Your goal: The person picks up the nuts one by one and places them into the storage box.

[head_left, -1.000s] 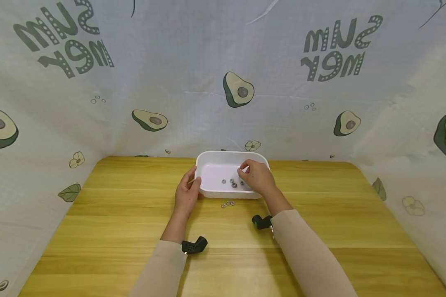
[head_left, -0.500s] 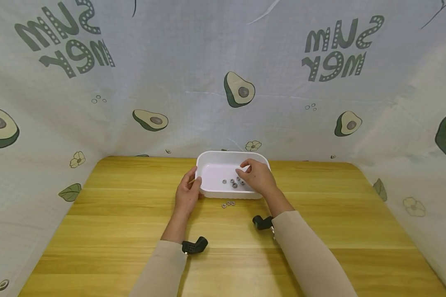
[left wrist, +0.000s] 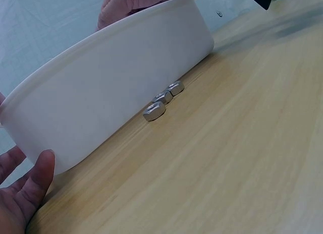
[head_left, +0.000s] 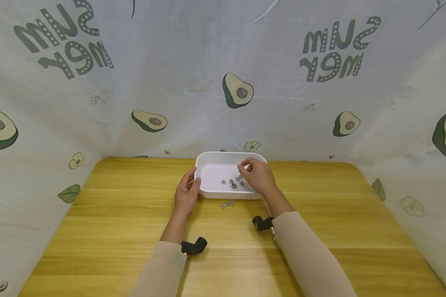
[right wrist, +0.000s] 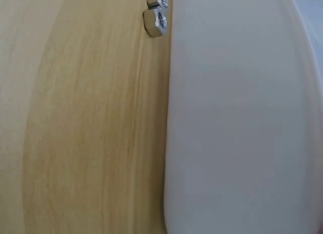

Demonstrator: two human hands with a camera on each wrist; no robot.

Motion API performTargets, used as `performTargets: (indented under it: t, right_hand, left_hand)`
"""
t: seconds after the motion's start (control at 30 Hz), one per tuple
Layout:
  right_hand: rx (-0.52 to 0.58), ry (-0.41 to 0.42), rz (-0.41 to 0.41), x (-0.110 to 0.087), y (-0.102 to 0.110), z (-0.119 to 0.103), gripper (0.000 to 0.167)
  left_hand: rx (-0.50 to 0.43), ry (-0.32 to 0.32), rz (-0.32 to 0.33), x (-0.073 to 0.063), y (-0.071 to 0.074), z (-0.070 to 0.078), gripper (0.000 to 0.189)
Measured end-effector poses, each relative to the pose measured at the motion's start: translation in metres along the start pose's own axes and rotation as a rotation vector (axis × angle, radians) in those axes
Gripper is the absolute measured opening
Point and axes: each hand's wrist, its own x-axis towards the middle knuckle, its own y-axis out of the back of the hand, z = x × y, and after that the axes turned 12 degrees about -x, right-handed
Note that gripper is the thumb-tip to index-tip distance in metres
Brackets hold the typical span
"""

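Observation:
A white plastic tray [head_left: 230, 194] stands at the back of the table, with several small metal nuts [head_left: 233, 186] inside it toward the right. My left hand [head_left: 187, 197] grips the tray's left end; its thumb [left wrist: 44, 166] lies against the front corner in the left wrist view. My right hand [head_left: 258, 176] is over the tray's right part, thumb and index fingertips close together above the nuts. I cannot tell whether a nut is between them. On the table, close along the tray's front wall, lie three more nuts [left wrist: 162, 97]; two of these nuts [right wrist: 155, 22] show in the right wrist view.
The wooden table [head_left: 223, 264] extends in front and to both sides of the tray. A pale cloth [head_left: 193, 99] printed with avocados hangs right behind the table and down its sides. Black wrist cameras [head_left: 194, 246] sit on both wrists.
More nuts now show in the tray beneath my right hand than one second ago. The right thumb and fingers have shifted slightly; the left hand, tray and the three nuts in front have stayed put.

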Motion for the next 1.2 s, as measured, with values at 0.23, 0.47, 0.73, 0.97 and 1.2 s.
performTargets:
  t: [0.23,0.47,0.73,0.97,1.2]
  right_hand:
    - [0.021,0.031,0.026,-0.009,0.006,-0.006,0.026]
    - [0.079,0.052,0.026,-0.031,0.013,-0.018,0.025]
    - [0.158,0.104,0.032,-0.052,0.011,-0.023,0.019]
    - [0.139,0.133,0.024,-0.067,-0.001,-0.022,0.014]
    - [0.118,0.165,-0.070,-0.080,-0.009,-0.023,0.009]
  left_hand:
    - [-0.012,-0.005,-0.004,-0.001,0.002,0.000,0.046]
    - [-0.004,0.003,-0.005,-0.003,0.002,0.001,0.046]
    - [-0.009,0.001,-0.006,-0.002,0.000,0.002,0.046]
    - [-0.010,-0.007,-0.006,0.000,0.000,-0.001,0.046]
    - [-0.004,-0.021,-0.010,0.001,0.001,-0.002,0.047]
